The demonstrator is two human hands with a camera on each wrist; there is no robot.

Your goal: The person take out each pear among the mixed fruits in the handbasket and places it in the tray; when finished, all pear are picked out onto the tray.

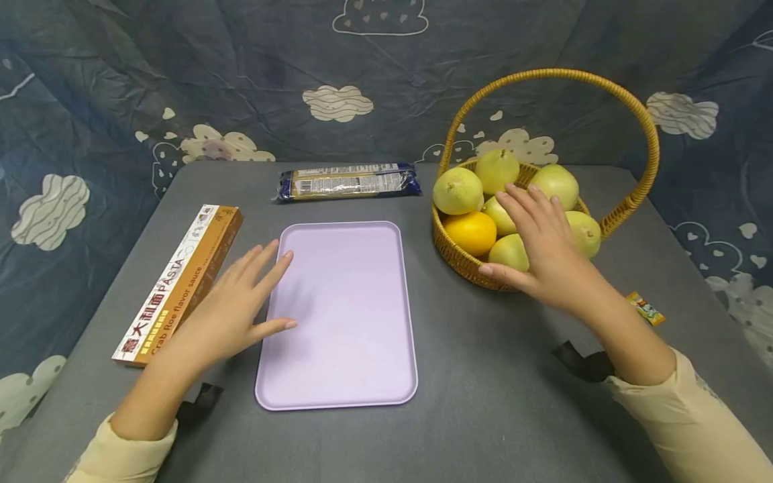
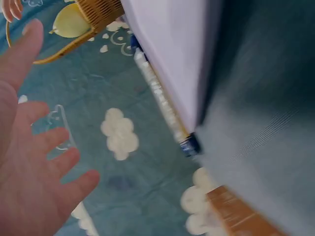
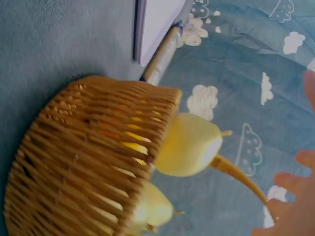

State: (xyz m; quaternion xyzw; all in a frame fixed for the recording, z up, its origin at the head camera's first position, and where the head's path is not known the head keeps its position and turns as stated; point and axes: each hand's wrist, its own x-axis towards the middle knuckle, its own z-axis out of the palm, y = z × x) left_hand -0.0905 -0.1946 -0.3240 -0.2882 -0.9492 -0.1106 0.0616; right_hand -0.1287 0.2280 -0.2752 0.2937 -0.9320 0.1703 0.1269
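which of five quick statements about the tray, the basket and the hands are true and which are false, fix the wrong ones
1. In the head view, the lilac tray lies between the pasta box and the wicker basket. True.
2. The left hand grips the pasta box. False: its fingers are spread and it holds nothing.
3. The wicker basket holds a yellow-orange fruit among paler green fruits. True.
4. The shiny packet lies on the lilac tray. False: it lies beyond its far edge.
5. In the head view, the right hand partly hides the fruits. True.
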